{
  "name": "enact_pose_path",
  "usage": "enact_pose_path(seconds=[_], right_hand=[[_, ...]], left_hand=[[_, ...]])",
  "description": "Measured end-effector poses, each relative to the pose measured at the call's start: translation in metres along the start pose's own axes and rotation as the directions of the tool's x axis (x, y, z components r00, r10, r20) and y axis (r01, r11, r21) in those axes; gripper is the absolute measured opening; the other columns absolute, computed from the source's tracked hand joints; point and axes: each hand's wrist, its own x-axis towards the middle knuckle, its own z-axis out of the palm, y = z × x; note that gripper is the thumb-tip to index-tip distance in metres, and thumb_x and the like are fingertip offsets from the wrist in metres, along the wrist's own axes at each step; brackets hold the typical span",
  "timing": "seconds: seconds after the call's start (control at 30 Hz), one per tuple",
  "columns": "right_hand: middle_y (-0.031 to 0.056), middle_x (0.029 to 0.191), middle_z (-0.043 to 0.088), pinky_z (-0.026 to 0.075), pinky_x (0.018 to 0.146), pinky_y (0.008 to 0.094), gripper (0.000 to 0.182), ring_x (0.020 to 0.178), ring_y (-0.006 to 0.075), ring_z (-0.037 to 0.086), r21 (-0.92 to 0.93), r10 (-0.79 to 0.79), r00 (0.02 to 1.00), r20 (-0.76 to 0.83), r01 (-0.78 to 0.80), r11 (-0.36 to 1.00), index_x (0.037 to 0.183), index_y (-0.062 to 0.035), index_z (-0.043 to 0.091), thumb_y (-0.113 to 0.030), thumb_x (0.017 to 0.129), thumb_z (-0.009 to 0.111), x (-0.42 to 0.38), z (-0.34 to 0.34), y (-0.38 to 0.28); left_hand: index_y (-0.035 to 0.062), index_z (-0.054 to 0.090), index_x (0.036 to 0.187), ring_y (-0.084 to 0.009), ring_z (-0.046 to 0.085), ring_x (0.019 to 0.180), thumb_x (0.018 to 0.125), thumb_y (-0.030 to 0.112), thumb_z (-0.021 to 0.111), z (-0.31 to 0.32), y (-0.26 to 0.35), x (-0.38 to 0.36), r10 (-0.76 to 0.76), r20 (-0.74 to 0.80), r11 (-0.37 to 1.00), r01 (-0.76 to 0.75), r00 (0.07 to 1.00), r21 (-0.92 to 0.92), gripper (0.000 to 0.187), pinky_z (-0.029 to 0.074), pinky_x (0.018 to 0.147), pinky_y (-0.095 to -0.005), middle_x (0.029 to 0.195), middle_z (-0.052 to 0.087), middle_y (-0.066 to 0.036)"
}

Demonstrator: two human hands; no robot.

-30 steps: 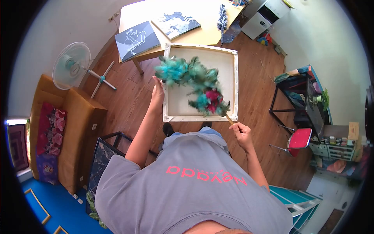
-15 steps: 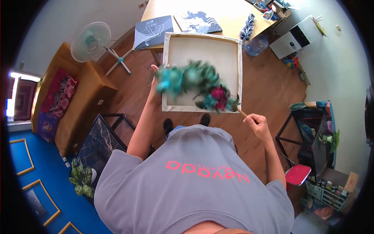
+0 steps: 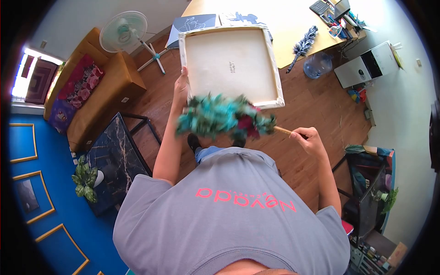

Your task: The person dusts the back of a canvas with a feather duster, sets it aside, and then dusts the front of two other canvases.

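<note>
A framed canvas (image 3: 224,64) shows its pale back and wooden edges in front of me. My left hand (image 3: 182,85) grips its left edge near the lower corner. A fluffy green and teal feather duster (image 3: 220,115) with a dark red patch lies across the view at the canvas's lower edge, blurred by motion. My right hand (image 3: 309,140) is closed round its thin wooden handle, to the right of the feathers. Whether the feathers touch the canvas cannot be made out.
Behind the canvas stands a table (image 3: 286,46) with dark paintings and a grey duster (image 3: 305,43). A water bottle (image 3: 317,65) is on the floor. At left are a fan (image 3: 123,32), a sofa (image 3: 117,75) and a black marble-topped table (image 3: 114,160).
The canvas has moved up and left and tilted. The duster has swung from over the canvas down to its lower edge. Both hands still hold their things.
</note>
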Motion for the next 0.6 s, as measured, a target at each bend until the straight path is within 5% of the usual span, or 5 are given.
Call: enact_pose_path(seconds=[0.07, 0.3, 0.37, 0.43, 0.6], right_hand=[[-0.0041, 0.056, 0.047, 0.028, 0.046, 0.0242, 0.021, 0.052, 0.0026, 0.038, 0.062, -0.007, 0.974, -0.226, 0.022, 0.998, 0.085, 0.0021, 0.072, -0.017, 0.094, 0.068, -0.002, 0.008, 0.01], [-0.007, 0.059, 0.049, 0.028, 0.047, 0.0221, 0.02, 0.054, 0.0016, 0.038, 0.174, -0.081, 0.952, -0.296, 0.137, 0.975, 0.085, 0.0005, 0.072, -0.015, 0.097, 0.065, -0.013, 0.05, 0.041], [-0.0086, 0.059, 0.046, 0.026, 0.047, 0.0225, 0.021, 0.054, 0.0011, 0.037, 0.21, -0.034, 0.93, -0.367, 0.119, 0.97, 0.086, -0.0001, 0.072, -0.015, 0.097, 0.064, -0.017, 0.053, 0.048], [-0.0093, 0.059, 0.044, 0.023, 0.047, 0.0225, 0.022, 0.054, 0.0, 0.034, 0.415, 0.185, 0.871, -0.455, 0.023, 0.909, 0.085, -0.0003, 0.073, -0.016, 0.098, 0.064, -0.02, 0.056, 0.038], [-0.0105, 0.059, 0.039, 0.02, 0.047, 0.021, 0.025, 0.053, -0.001, 0.03, 0.295, 0.068, 0.892, -0.447, 0.076, 0.952, 0.085, -0.0007, 0.071, -0.019, 0.1, 0.062, -0.031, 0.052, 0.043]], left_hand=[[-0.0025, 0.059, 0.118, -0.0179, 0.068, 0.084, 0.101, 0.049, 0.051, 0.01, 0.008, -0.008, 0.019, -0.06, 0.993, -0.026, 0.998, -0.118, 0.055, 0.058, 0.072, -0.0317, 0.102, 0.067, -0.011], [-0.0022, 0.053, 0.126, -0.0203, 0.068, 0.088, 0.1, 0.048, 0.052, -0.011, 0.032, -0.013, 0.126, -0.037, 0.99, -0.128, 0.991, -0.061, 0.056, 0.06, 0.074, -0.034, 0.106, 0.066, -0.012], [-0.0016, 0.05, 0.129, -0.0202, 0.067, 0.092, 0.1, 0.048, 0.052, -0.002, 0.039, -0.017, 0.172, -0.084, 0.982, -0.178, 0.982, -0.064, 0.058, 0.059, 0.078, -0.0347, 0.11, 0.064, -0.012], [-0.0017, 0.049, 0.131, -0.0201, 0.066, 0.097, 0.1, 0.048, 0.053, 0.001, 0.047, -0.016, 0.197, -0.138, 0.978, -0.205, 0.971, -0.042, 0.059, 0.058, 0.082, -0.0347, 0.114, 0.063, -0.011], [-0.0006, 0.051, 0.13, -0.0186, 0.065, 0.097, 0.1, 0.048, 0.052, 0.009, 0.062, -0.018, 0.218, -0.111, 0.973, -0.224, 0.97, -0.047, 0.057, 0.056, 0.084, -0.033, 0.112, 0.063, -0.009]])
